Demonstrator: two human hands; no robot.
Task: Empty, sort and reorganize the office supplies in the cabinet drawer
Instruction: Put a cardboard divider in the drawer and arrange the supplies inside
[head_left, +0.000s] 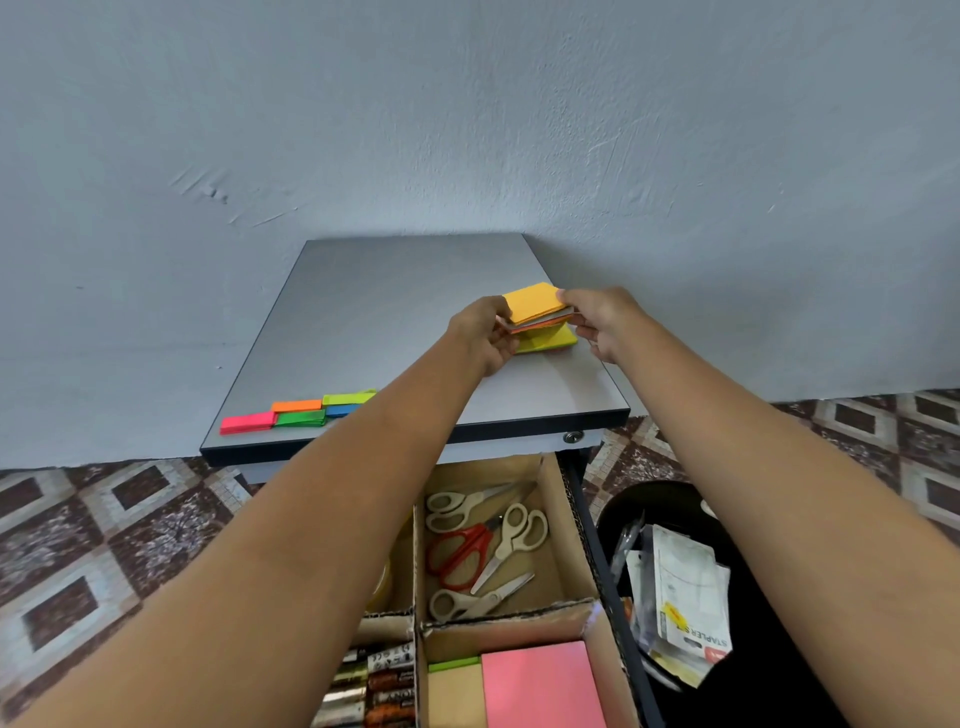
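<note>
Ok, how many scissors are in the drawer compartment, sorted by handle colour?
cream-handled scissors: 3
red-handled scissors: 1
Total: 4

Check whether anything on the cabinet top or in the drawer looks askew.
The sticky-note stack, gripped between the left hand and right hand, is fanned, its layers misaligned. In the drawer, the scissors lie crisscrossed.
</note>
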